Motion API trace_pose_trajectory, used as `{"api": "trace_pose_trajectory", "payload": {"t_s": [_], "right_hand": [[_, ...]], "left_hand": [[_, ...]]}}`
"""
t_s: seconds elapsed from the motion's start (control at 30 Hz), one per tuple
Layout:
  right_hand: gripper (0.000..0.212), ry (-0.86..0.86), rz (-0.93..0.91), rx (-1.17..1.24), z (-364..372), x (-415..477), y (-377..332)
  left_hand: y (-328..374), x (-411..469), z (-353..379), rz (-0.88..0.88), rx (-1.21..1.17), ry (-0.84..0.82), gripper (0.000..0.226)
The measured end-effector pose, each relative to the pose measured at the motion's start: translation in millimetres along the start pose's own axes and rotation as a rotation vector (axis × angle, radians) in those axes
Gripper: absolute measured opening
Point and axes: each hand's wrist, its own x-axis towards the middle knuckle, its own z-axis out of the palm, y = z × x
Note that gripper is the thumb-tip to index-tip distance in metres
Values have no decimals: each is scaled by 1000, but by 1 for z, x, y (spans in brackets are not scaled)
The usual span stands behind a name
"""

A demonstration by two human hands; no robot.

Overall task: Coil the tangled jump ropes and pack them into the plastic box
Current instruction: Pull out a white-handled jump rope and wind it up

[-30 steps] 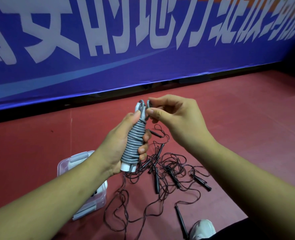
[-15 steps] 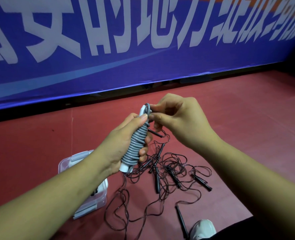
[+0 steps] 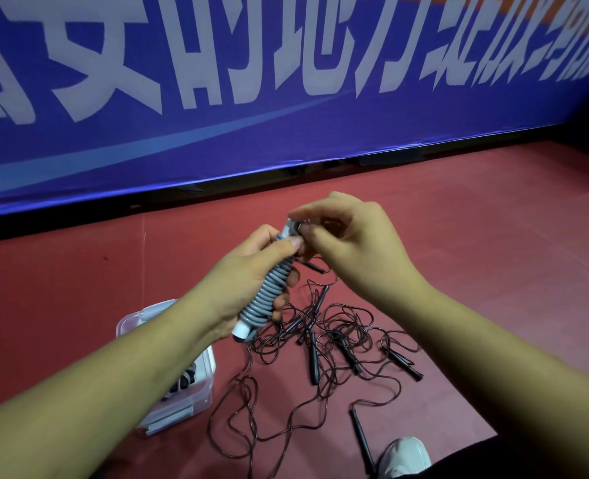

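A person's left hand (image 3: 251,271) grips a grey jump rope (image 3: 272,292) wound tight round its white handles and held above the red floor (image 3: 458,271). The right hand (image 3: 358,250) pinches the rope's end at the top of the bundle. Finishing the coil well likely means tucking that end under the last turn while the left thumb pins the upper wraps so none springs loose. The plastic box (image 3: 207,382) sits on the floor just under the left forearm, which hides much of it. Something dark shows inside. A tangle of thin dark ropes (image 3: 313,356) with black handles sprawls beneath both hands, not yet coiled, and stray loops reach toward the box. A white shoe (image 3: 405,454) shows at the lower edge, and a blue banner (image 3: 286,98) stands behind.
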Motion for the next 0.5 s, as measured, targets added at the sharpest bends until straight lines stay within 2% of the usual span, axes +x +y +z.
{"api": "trace_pose_trajectory", "payload": {"t_s": [0.1,0.17,0.27,0.4,0.5], "right_hand": [[13,-94,63,30,-3,3,-1],[14,-168,92,48,-9,4,0],[16,-177,66,-112,-15,7,4],[14,-126,241,210,-10,5,13],[18,-48,297,429,-5,7,16]], "left_hand": [[1,-1,-5,-29,29,-19,21],[2,-2,-7,-36,77,-37,31],[3,-4,-8,-42,125,-53,44],[5,-4,-9,-45,35,-17,31],[10,-4,-9,-74,-101,-8,28]]}}
